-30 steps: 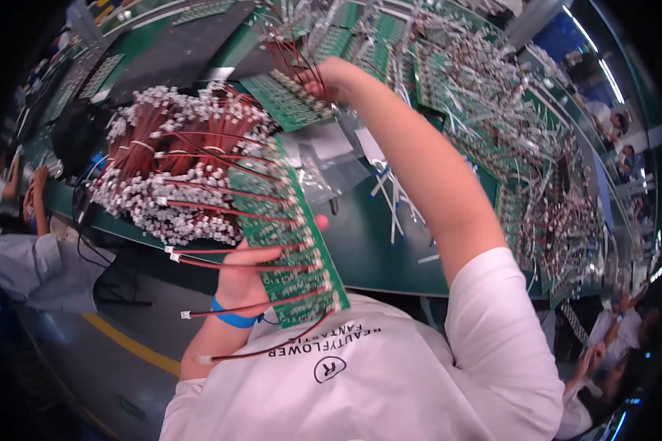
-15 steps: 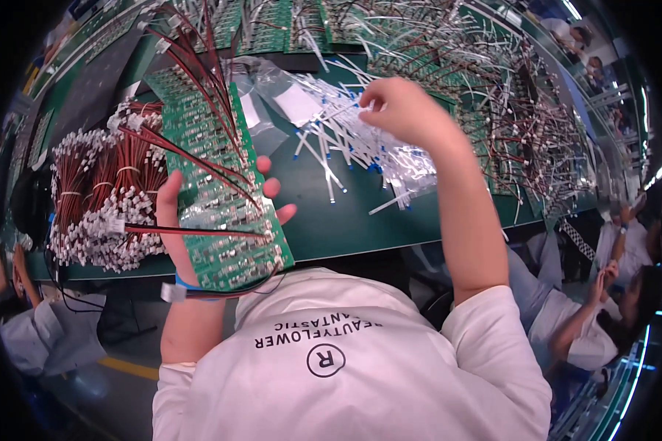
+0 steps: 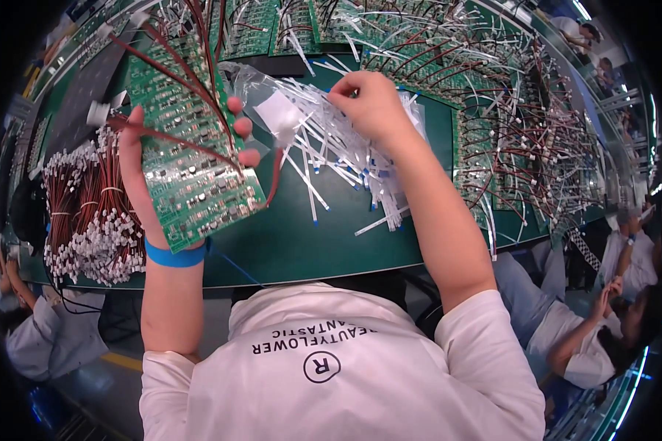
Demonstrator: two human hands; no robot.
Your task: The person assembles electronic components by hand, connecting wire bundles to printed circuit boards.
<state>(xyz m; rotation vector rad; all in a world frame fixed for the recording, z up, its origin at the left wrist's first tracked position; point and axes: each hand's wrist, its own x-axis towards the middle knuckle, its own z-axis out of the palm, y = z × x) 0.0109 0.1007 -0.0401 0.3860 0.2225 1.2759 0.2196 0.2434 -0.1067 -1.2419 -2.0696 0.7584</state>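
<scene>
My left hand (image 3: 134, 162), with a blue band at the wrist, grips a long green circuit board panel (image 3: 198, 184) by its two long edges, thumb on the left and fingertips on the right. Red and black wire leads (image 3: 180, 147) with white connectors stick out from the board. One blurred red lead (image 3: 276, 176) hangs off its right edge. Over a loose pile of white flat cables with blue ends (image 3: 331, 140), my right hand (image 3: 371, 106) has its fingers curled into a pinch. Whatever lies between those fingertips is too small to make out.
Bundled red wire leads with white connectors (image 3: 95, 213) stand at the left of the green table (image 3: 309, 250). A clear plastic bag (image 3: 250, 92) lies beside the cable pile. Wired green boards (image 3: 419, 66) cover the back and right. Other people sit at both sides.
My left hand has lifted the board away from my body and slightly left, and its leads have swung. The right hand has shifted left over the flat cables, its fingers closing together.
</scene>
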